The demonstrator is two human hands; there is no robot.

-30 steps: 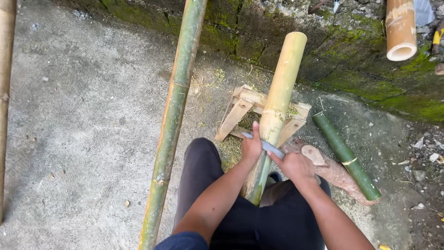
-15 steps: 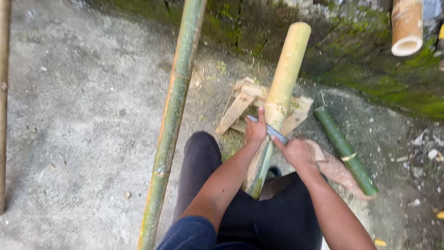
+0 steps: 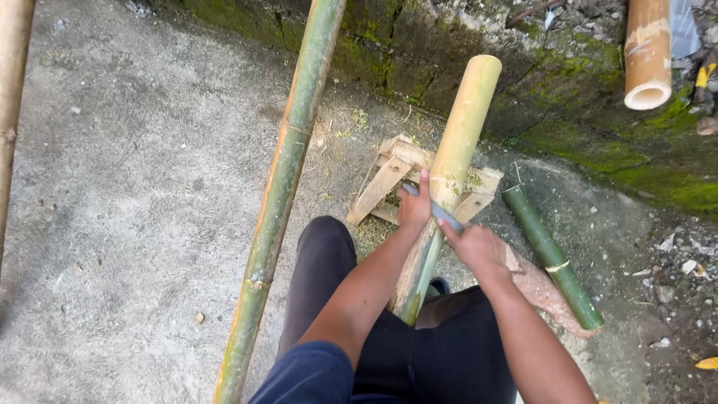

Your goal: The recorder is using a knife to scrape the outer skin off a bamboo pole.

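A thick bamboo pole [image 3: 458,142], pale yellow above and green near my legs, rests on a small wooden stand [image 3: 389,176]. A grey blade [image 3: 443,213] lies across the pole. My left hand [image 3: 415,203] grips the blade's left end and my right hand [image 3: 479,248] grips its right end, both pressed against the pole.
A long green bamboo pole [image 3: 280,187] lies to the left on the concrete floor. A short green bamboo piece [image 3: 552,258] lies to the right beside a reddish stone [image 3: 542,288]. A mossy stone wall [image 3: 568,82] runs along the back. Another cut bamboo [image 3: 648,52] hangs at top right.
Both hands and the blade have slid a little up the pole, toward the wooden stand. The view has shifted slightly.
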